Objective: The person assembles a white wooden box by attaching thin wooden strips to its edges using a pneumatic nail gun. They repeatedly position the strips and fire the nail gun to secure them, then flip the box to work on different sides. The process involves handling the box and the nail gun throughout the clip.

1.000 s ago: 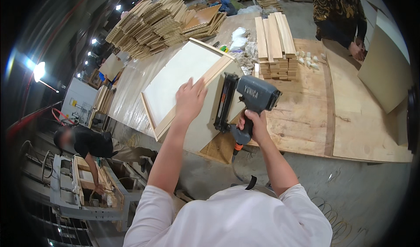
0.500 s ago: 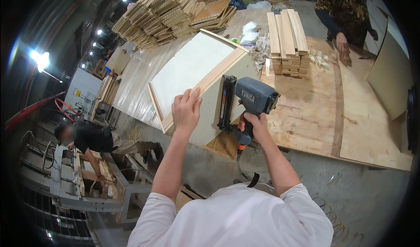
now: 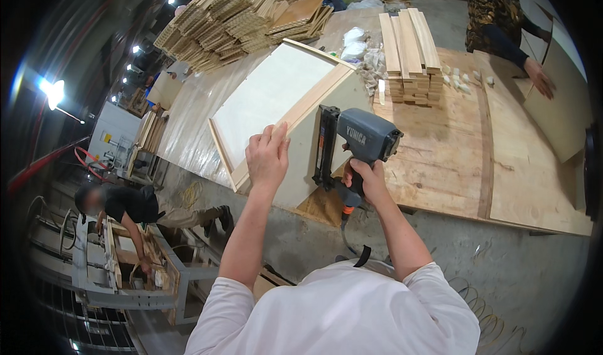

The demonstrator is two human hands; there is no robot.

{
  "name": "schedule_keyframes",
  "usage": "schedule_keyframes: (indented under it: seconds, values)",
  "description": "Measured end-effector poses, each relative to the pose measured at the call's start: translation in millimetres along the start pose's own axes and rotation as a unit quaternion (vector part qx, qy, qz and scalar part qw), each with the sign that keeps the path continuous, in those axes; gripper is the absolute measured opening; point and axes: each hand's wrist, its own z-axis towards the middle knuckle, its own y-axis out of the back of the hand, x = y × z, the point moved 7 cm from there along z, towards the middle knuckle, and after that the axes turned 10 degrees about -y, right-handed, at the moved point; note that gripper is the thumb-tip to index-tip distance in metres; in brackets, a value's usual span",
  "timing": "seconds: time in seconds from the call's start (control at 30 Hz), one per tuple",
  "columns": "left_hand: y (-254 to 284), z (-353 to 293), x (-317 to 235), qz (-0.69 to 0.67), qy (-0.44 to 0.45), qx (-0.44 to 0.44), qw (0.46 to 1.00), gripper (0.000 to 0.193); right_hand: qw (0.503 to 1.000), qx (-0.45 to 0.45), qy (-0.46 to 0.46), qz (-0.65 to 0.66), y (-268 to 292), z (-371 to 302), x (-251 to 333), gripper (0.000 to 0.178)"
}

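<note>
My right hand is wrapped round the handle of a dark grey pneumatic nail gun, held upright above the near edge of the table. Its long black magazine stands beside a pale panel with a white face. Thin wooden strips frame that panel. My left hand grips the near wooden strip close to its lower corner, fingers together over the top and thumb on the side. The gun's nose is apart from the strip. From the base of the handle hangs an air hose with an orange fitting.
A stack of wooden slats stands on the plywood table, beside white scraps. Piled corrugated pieces lie at the far left. One co-worker's hand touches a leaning board; another person bends over a metal frame.
The co-worker's hand at the right has gone from the tabletop to the leaning board. My view has shifted slightly; my hands keep their grips on the strip and nail gun.
</note>
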Motion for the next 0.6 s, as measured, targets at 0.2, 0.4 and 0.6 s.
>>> schedule_keyframes:
  seconds: [0.2, 0.4, 0.6]
  values:
    - [-10.9, 16.5, 3.2, -0.029, 0.027, 0.034, 0.999, 0.034, 0.999, -0.006, 0.020, -0.046, -5.1, 15.2, 13.9, 0.013]
    - [11.8, -15.3, 31.0, -0.022, -0.005, 0.031, 0.999, 0.038, 0.999, 0.025, -0.019, -0.036, -21.4, -13.4, -20.0, 0.017]
    - [25.6, -56.4, 45.9, -0.034, 0.044, 0.008, 0.998, 0.036, 0.995, 0.050, -0.074, -0.051, -31.4, -20.4, -56.2, 0.018]
